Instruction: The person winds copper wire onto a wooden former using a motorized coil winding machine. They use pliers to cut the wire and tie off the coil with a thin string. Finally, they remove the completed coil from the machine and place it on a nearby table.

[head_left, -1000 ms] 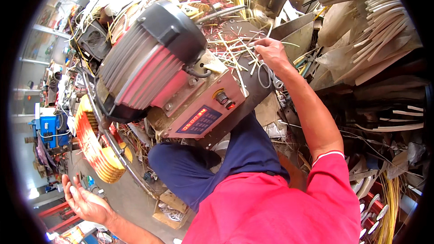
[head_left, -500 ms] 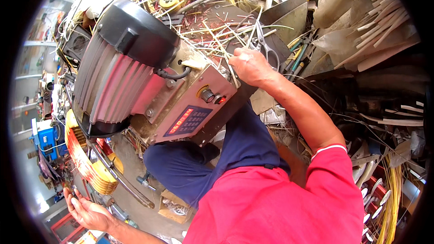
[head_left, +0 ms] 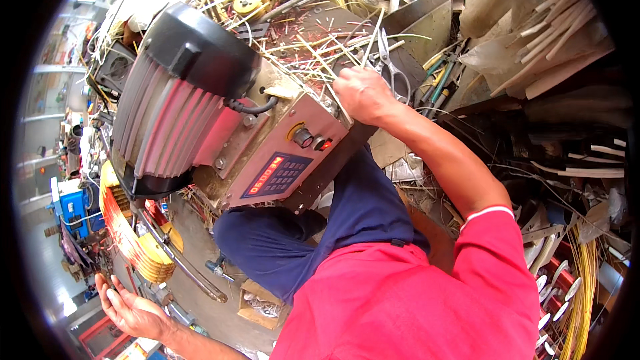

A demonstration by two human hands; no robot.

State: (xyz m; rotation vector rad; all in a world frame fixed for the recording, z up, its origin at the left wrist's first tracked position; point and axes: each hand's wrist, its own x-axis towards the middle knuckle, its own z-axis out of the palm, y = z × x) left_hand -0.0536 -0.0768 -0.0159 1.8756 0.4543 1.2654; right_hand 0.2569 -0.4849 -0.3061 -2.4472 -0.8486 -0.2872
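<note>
Head view: right hand (head_left: 360, 93) fingers closed around pale strips (head_left: 337, 50); left hand (head_left: 130, 310) open.

Thin pale insulation strips (head_left: 313, 47), loosely scattered across the cluttered bench, beside steel scissors (head_left: 393, 70), blades pointing up

— Where's your right hand (head_left: 360, 93)?

— Mine's closed in a fist at the top corner of the machine (head_left: 267, 153), among pale strips (head_left: 313, 50). I can't tell whether it grips any. Scissors (head_left: 390, 63) lie just beyond my knuckles.

— And the left hand (head_left: 130, 307)?

— Out low to my side, palm up, fingers spread, holding nothing. A copper coil (head_left: 127, 233) sits near it, below the motor (head_left: 177, 93).
</note>
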